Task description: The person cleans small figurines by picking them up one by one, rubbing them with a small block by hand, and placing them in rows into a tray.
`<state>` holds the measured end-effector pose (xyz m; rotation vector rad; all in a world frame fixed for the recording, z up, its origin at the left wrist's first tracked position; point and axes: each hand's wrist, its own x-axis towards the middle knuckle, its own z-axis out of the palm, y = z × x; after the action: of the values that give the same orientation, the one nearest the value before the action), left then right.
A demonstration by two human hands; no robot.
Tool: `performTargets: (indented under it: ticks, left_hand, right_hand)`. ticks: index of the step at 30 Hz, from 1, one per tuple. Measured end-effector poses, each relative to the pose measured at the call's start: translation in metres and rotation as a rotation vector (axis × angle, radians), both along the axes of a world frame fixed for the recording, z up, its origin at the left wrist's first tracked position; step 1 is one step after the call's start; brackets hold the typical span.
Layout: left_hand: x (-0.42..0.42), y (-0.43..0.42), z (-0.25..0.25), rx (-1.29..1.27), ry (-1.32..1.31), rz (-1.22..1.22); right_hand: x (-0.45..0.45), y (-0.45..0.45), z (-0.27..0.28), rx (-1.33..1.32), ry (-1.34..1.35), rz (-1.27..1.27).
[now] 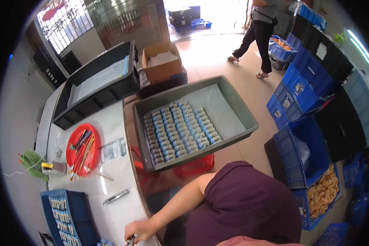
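Note:
My right hand (pixel 140 230) is at the bottom edge of the view, over the white tabletop (pixel 106 211). Its fingers are closed around a small grey figurine-like piece (pixel 130 240), partly hidden by the fingers and cut off by the frame. Left of it lie light-blue pieces (pixel 104 242). A utility knife (pixel 115 197) rests on the table just beyond the hand. The blue crate (pixel 76 201) at lower left holds rows of small pale and blue pieces. My left hand is out of view.
A red plate (pixel 83 130) carries several brushes. The grey tray (pixel 238 96) holds rows of small grey-and-blue pieces above a red stool (pixel 199 166). A black crate (pixel 98 100) and cardboard box (pixel 162 61) stand beyond. Blue bins (pixel 289 149) line the right; a person (pixel 262 37) walks behind.

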<state>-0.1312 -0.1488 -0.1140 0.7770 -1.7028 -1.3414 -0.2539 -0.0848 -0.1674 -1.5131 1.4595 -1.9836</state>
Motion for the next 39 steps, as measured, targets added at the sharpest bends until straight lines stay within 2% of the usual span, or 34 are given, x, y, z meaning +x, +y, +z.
performTargets:
  ticks: [2, 4, 6, 9, 12, 13, 14, 15, 16, 18, 20, 22, 23, 25, 26, 28, 39]
  left_hand:
    - [0.014, -0.006, -0.007, -0.046, -0.055, -0.182]
    - [0.016, -0.039, -0.044, -0.042, 0.301, -0.356]
    - [0.013, -0.026, -0.035, 0.027, 0.172, -0.221]
    - [0.007, -0.012, -0.028, -0.014, 0.017, -0.16]
    - [-0.002, -0.009, -0.032, -0.032, -0.123, -0.091]
    - [-0.004, -0.011, -0.035, -0.042, -0.151, -0.094]
    - [-0.005, -0.013, -0.036, -0.052, -0.18, -0.097]
    - [-0.005, -0.013, -0.037, -0.06, -0.18, -0.094]
    - [-0.006, -0.014, -0.039, -0.059, -0.185, -0.091]
    - [-0.006, -0.016, -0.042, -0.087, -0.227, -0.07]
    - [-0.006, -0.016, -0.042, -0.1, -0.254, -0.066]
    - [-0.006, -0.015, -0.042, -0.107, -0.288, -0.061]
    - [-0.007, -0.013, -0.04, -0.111, -0.289, -0.054]
    - [-0.01, -0.008, -0.036, -0.128, -0.345, -0.019]
    - [-0.012, -0.003, -0.033, -0.133, -0.346, -0.012]
    - [-0.017, 0.005, -0.029, -0.153, -0.369, 0.017]
    - [-0.017, 0.006, -0.03, -0.149, -0.39, 0.045]
  right_hand:
    - [-0.001, -0.004, -0.008, -0.13, 0.068, -0.074]
    - [-0.004, 0.003, -0.007, -0.11, -0.033, -0.076]
    - [-0.019, 0.03, 0.007, -0.133, -0.041, -0.147]
    - [-0.065, 0.085, 0.019, -0.143, -0.17, -0.309]
    - [-0.13, 0.157, 0.011, -0.143, -0.095, -0.743]
    - [-0.152, 0.184, 0.0, -0.055, -0.154, -0.908]
    - [-0.179, 0.211, -0.018, -0.11, -0.334, -0.974]
    - [-0.209, 0.247, -0.042, -0.021, -0.165, -1.166]
    - [-0.229, 0.281, -0.055, 0.01, -0.24, -1.267]
    - [-0.276, 0.356, -0.111, 0.117, -0.207, -1.579]
    - [-0.292, 0.413, -0.138, 0.359, -0.27, -1.786]
    - [-0.3, 0.45, -0.161, 0.557, -0.258, -1.835]
    - [-0.303, 0.463, -0.174, 0.554, -0.26, -1.828]
    - [-0.31, 0.481, -0.196, 0.903, -0.294, -1.758]
    - [-0.313, 0.486, -0.203, 0.898, -0.296, -1.751]
    - [-0.315, 0.485, -0.209, 1.057, -0.273, -1.704]
    - [-0.328, 0.475, -0.214, 1.243, -0.346, -1.502]
